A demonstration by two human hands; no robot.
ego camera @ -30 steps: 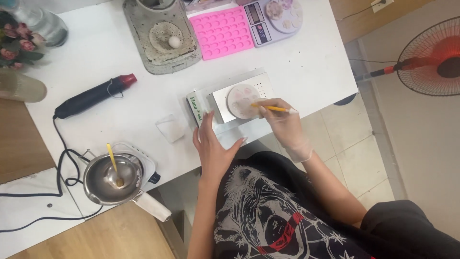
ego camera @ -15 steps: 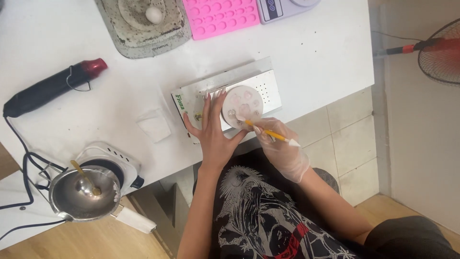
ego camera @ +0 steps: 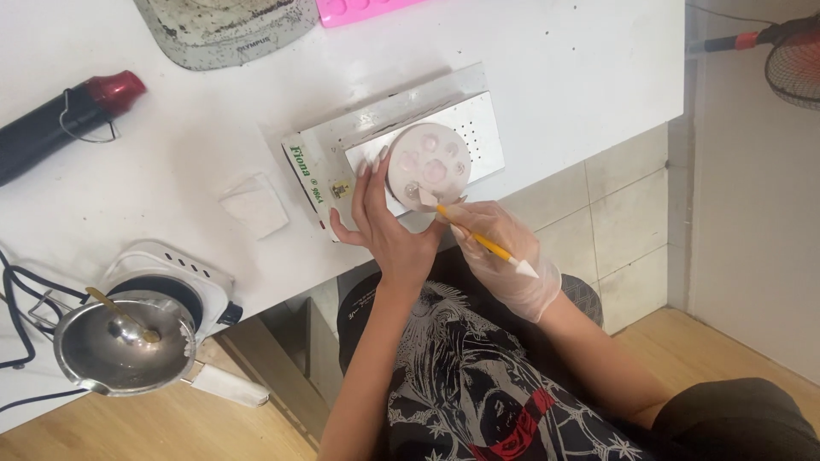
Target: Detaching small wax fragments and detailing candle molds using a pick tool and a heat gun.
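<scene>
On the white bench (ego camera: 564, 68) lie one round pale-pink mould (ego camera: 429, 162), one flat white metal box (ego camera: 401, 145) and one black heat gun with a red tip (ego camera: 64, 119). Near its front edge are one small white folded cloth square (ego camera: 254, 205), one steel melting pot (ego camera: 120, 346) and one yellow-handled sculpting stick (ego camera: 478, 241).

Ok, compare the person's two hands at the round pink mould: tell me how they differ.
The left hand is bare; the right hand wears a thin clear glove. The left hand lies spread, fingers against the edge of the round pink mould, holding nothing; the right hand pinches a yellow-handled tool whose pale tip touches the mould. Both hands work at the near edge of the white table.
</scene>
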